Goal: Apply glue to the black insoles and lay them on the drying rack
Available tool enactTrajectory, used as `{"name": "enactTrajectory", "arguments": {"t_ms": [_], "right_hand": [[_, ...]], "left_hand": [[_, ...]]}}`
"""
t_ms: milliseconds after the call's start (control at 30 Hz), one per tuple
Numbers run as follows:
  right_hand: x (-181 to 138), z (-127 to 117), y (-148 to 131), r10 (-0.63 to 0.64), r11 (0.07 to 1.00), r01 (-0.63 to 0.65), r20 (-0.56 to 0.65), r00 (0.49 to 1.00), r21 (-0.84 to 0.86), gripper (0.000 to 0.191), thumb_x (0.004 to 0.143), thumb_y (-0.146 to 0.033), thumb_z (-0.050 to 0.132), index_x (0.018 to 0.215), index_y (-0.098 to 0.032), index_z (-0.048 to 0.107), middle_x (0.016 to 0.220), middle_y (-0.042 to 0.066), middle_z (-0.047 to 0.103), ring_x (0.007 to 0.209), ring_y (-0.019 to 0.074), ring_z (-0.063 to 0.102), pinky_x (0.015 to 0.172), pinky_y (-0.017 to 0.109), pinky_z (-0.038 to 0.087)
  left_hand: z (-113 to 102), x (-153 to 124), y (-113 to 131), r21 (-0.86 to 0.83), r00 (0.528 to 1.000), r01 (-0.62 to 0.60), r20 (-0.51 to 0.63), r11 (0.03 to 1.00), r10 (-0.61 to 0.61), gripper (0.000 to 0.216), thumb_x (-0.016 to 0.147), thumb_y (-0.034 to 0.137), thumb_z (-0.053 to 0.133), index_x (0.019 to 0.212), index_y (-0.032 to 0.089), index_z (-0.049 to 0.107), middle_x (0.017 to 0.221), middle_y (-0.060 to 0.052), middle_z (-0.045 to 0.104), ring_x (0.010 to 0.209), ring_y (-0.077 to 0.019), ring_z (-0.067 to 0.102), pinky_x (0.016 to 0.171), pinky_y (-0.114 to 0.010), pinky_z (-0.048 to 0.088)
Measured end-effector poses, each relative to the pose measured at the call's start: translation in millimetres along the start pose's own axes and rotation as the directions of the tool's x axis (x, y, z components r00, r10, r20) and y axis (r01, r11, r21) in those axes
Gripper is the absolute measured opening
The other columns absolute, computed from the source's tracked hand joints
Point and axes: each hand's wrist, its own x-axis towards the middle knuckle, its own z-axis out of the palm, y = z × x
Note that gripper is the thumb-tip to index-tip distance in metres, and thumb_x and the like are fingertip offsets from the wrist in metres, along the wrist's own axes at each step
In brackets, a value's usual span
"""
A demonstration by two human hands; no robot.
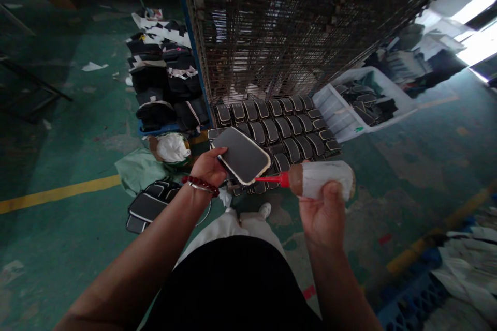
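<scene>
My left hand grips a dark, rounded rectangular pad with a pale edge, holding it flat and tilted in front of me. My right hand is wrapped round a squeeze bottle with a paper-covered body and a red nozzle. The nozzle tip touches the pad's lower right edge. A red bead bracelet sits on my left wrist. Behind the pad, rows of similar dark pads lie spread on a low rack.
A tall wire-mesh rack rises behind the pads. Stacked dark pieces stand at the left, a white bin with dark pieces at the right. More pads lie on the green floor, near a yellow line.
</scene>
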Motion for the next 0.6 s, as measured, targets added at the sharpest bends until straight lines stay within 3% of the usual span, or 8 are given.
{"name": "enactTrajectory", "arguments": {"t_ms": [167, 333, 467, 533, 600], "right_hand": [[17.6, 1.9, -12.2, -0.145, 0.989, 0.144, -0.051, 0.988, -0.018, 0.031, 0.085, -0.041, 0.079, 0.113, -0.029, 0.073, 0.117, 0.003, 0.075, 0.119, 0.0252, 0.07, 0.107, 0.042, 0.057], [3.8, -2.1, 2.2, -0.121, 0.993, 0.121, -0.021, 0.992, -0.004, 0.036, 0.086, -0.037, 0.079, 0.12, -0.026, 0.071, 0.118, 0.005, 0.075, 0.117, 0.026, 0.071, 0.101, 0.043, 0.06], [-13.7, -6.5, 20.5, 0.131, 0.99, -0.134, 0.063, 0.989, 0.038, 0.034, 0.087, -0.04, 0.08, 0.116, -0.025, 0.071, 0.109, 0.006, 0.078, 0.108, 0.0239, 0.074, 0.095, 0.04, 0.063], [-9.9, -6.4, 22.2, 0.344, 0.926, -0.355, 0.102, 0.933, 0.129, 0.033, 0.088, -0.048, 0.079, 0.11, -0.025, 0.072, 0.106, 0.006, 0.078, 0.103, 0.0217, 0.075, 0.083, 0.033, 0.066], [5.6, -5.0, 14.0, 0.517, 0.799, -0.534, 0.139, 0.845, 0.275, 0.038, 0.085, -0.051, 0.083, 0.108, -0.023, 0.071, 0.107, 0.006, 0.077, 0.097, 0.0202, 0.074, 0.062, 0.024, 0.062]], "left_hand": [[7.2, -4.8, -3.2, -0.004, 1.0, 0.005, -0.018, 1.0, -0.005, 0.041, 0.087, -0.004, 0.049, 0.123, 0.008, 0.066, 0.073, -0.007, 0.074, 0.069, -0.025, 0.077, 0.083, -0.042, 0.066], [4.6, 0.3, -4.3, -0.016, 0.999, 0.026, -0.025, 1.0, -0.026, 0.041, 0.086, -0.004, 0.052, 0.122, 0.01, 0.065, 0.071, -0.006, 0.073, 0.065, -0.0236, 0.075, 0.081, -0.041, 0.067], [-3.2, 14.5, -3.1, -0.02, 0.999, 0.01, -0.03, 1.0, -0.011, 0.036, 0.087, -0.004, 0.053, 0.117, 0.012, 0.066, 0.07, -0.004, 0.072, 0.059, -0.0202, 0.072, 0.074, -0.037, 0.067], [-8.0, 25.7, -3.3, -0.026, 0.998, -0.026, -0.055, 0.999, 0.025, 0.035, 0.087, -0.004, 0.054, 0.115, 0.012, 0.067, 0.072, -0.005, 0.073, 0.06, -0.0194, 0.072, 0.073, -0.036, 0.067], [-14.3, 39.7, -4.0, -0.036, 0.992, -0.076, -0.101, 0.996, 0.072, 0.033, 0.086, -0.005, 0.055, 0.112, 0.011, 0.068, 0.074, -0.005, 0.073, 0.061, -0.019, 0.071, 0.075, -0.036, 0.066]]}}
